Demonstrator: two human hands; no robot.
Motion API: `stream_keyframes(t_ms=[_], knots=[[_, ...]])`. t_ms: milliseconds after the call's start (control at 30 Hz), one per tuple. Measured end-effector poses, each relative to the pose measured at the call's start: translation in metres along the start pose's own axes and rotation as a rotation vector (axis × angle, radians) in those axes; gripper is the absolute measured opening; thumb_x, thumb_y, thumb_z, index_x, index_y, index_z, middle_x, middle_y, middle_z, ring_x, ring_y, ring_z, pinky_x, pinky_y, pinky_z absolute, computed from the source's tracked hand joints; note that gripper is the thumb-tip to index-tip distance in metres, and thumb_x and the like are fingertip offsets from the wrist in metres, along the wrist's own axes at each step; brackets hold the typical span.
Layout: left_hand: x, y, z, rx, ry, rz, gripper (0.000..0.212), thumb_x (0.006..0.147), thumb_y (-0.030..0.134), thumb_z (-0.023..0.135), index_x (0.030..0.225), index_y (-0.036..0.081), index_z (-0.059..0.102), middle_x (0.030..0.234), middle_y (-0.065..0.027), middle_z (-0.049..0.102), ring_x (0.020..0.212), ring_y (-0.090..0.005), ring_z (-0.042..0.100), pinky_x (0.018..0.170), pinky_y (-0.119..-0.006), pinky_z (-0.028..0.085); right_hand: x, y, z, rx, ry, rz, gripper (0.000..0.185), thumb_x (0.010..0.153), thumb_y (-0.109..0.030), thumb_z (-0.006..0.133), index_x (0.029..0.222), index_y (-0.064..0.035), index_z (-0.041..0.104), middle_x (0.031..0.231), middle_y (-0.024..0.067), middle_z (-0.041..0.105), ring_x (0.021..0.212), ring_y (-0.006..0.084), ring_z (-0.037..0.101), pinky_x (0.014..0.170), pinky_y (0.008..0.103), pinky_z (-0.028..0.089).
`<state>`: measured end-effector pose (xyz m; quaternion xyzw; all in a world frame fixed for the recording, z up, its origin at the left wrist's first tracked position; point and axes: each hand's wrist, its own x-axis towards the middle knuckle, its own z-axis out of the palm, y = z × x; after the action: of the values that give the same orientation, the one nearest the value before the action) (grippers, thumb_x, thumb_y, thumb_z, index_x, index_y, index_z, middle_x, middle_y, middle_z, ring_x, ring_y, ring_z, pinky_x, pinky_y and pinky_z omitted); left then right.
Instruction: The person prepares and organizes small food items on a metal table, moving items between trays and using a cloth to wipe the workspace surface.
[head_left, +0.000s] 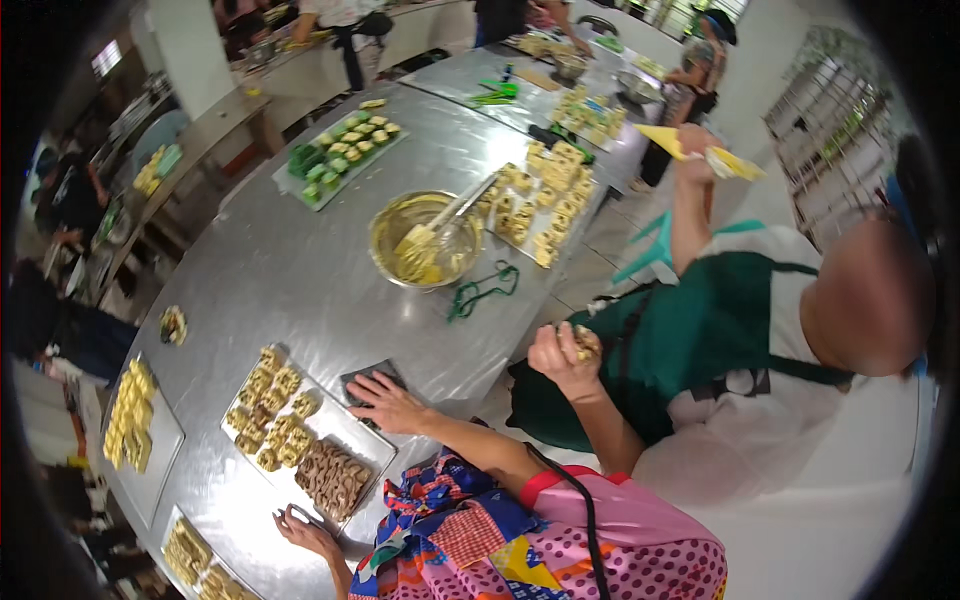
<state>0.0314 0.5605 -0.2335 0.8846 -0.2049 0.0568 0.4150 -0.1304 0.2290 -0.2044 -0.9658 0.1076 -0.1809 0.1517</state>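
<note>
My right hand (386, 403) lies with fingers apart on a folded dark grey cloth (373, 375) beside a metal tray (330, 416). Several cream-topped pastry pieces (274, 405) stand in that tray. At its near end is a block with wavy brown frosting (332, 478). My left hand (306, 531) is by the tray's near corner, fingers curled. A dark, thin object shows between thumb and fingers; whether it is gripped cannot be made out. A patchwork apron (465, 529) covers my front.
A co-worker in a green apron (697, 322) stands at right, one hand raising a yellow piping bag (660, 139), the other holding a pastry (586, 343). The steel table (300, 277) bears a mixing bowl (379, 259) with whisk and spatula, green cord (480, 291) and more pastry trays.
</note>
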Motion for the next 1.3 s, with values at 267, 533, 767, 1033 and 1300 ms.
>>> stream_keyframes(t_ms=[267,533,767,1033,1300], knots=[[0.009,0.019,0.004,0.038,-0.013,-0.049,0.061,0.100,0.045,0.026,0.117,-0.008,0.052,0.135,-0.0241,0.036,0.124,-0.0334,0.038,0.105,-0.041,0.028,-0.008,0.004,-0.009,0.045,-0.015,0.024,0.044,0.080,-0.013,0.054,0.123,-0.0235,0.057,0.146,0.0124,0.032,0.138,0.0292,0.024,0.113,0.0481,0.014],[0.006,0.017,0.004,-0.005,-0.026,0.009,0.060,0.100,0.044,0.024,0.117,-0.007,0.051,0.136,-0.0252,0.036,0.125,-0.0364,0.037,0.104,-0.043,0.029,-0.052,0.036,-0.036,0.012,0.070,0.173,0.044,0.081,-0.008,0.053,0.122,-0.0226,0.057,0.145,0.0122,0.033,0.137,0.0296,0.025,0.113,0.0483,0.015],[0.003,0.007,0.003,0.073,-0.052,0.141,0.061,0.100,0.045,0.020,0.116,-0.005,0.052,0.135,-0.0256,0.036,0.126,-0.0378,0.036,0.103,-0.045,0.029,-0.062,0.040,-0.051,-0.058,0.063,0.282,0.050,0.080,-0.009,0.054,0.127,-0.0254,0.053,0.145,0.0109,0.033,0.135,0.0291,0.028,0.112,0.0466,0.018],[0.005,0.024,0.005,0.033,-0.062,-0.036,0.060,0.100,0.045,0.022,0.117,-0.003,0.052,0.138,-0.0248,0.034,0.128,-0.0359,0.035,0.105,-0.043,0.029,-0.062,0.042,-0.048,-0.041,0.033,0.285,0.049,0.082,-0.011,0.056,0.128,-0.0259,0.052,0.146,0.0099,0.031,0.137,0.0287,0.025,0.112,0.0471,0.017],[0.001,0.008,0.003,0.006,-0.083,0.099,0.067,0.098,0.050,0.019,0.125,-0.005,0.046,0.138,-0.0262,0.032,0.129,-0.0373,0.032,0.105,-0.043,0.027,-0.060,0.042,-0.048,-0.027,0.041,0.282,0.047,0.082,-0.013,0.057,0.127,-0.0262,0.053,0.147,0.0087,0.031,0.137,0.0282,0.025,0.112,0.0468,0.017]])
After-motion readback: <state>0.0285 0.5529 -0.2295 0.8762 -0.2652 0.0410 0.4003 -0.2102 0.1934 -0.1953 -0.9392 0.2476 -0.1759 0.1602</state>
